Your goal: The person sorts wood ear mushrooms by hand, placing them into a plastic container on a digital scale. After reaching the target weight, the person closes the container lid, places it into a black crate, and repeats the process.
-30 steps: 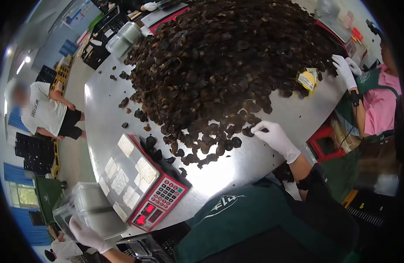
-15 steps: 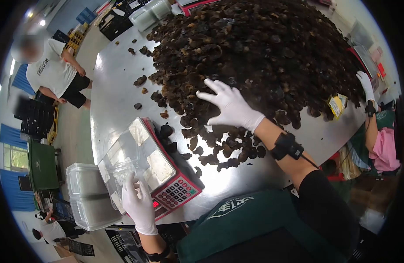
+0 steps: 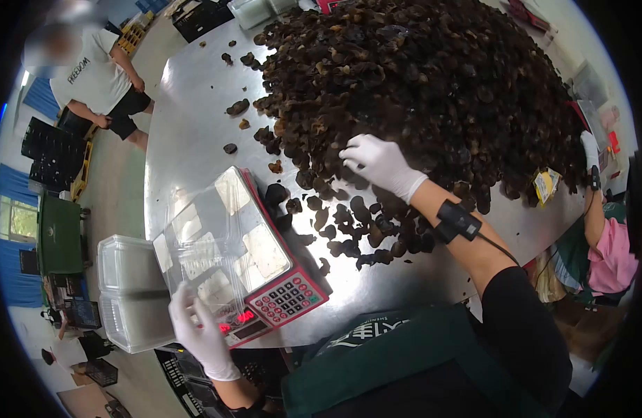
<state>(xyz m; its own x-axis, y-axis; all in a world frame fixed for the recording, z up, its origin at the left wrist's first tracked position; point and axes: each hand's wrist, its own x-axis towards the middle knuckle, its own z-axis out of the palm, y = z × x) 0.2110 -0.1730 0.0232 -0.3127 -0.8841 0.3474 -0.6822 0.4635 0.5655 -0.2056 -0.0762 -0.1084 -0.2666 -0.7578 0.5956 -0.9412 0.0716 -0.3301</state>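
My gloved left hand [image 3: 204,338] is at the near left corner of a red scale [image 3: 282,303], its fingers bent towards each other by clear plastic; what they hold, if anything, is too faint to make out. Shiny clear plastic [image 3: 202,254] lies over the weighing plate, and red digits glow on the display. Over the near left part of a large heap of dark, wrinkled pieces [image 3: 411,90], my gloved right hand [image 3: 385,166] has its fingers curled in. Anything within that hand is hidden. Loose dark pieces [image 3: 366,226] lie between the heap and the scale.
Stacked clear containers [image 3: 129,292] stand left of the scale. A yellow packet [image 3: 546,184] lies at the heap's right edge. A co-worker's gloved hand [image 3: 590,150] is at the far right. Another person [image 3: 98,76] stands beyond the metal table [image 3: 185,97], near crates.
My right hand has gone from spread fingers to curled ones over the heap. My left hand has shifted left and down, away from the middle of the clear plastic. The camera view has shifted slightly.
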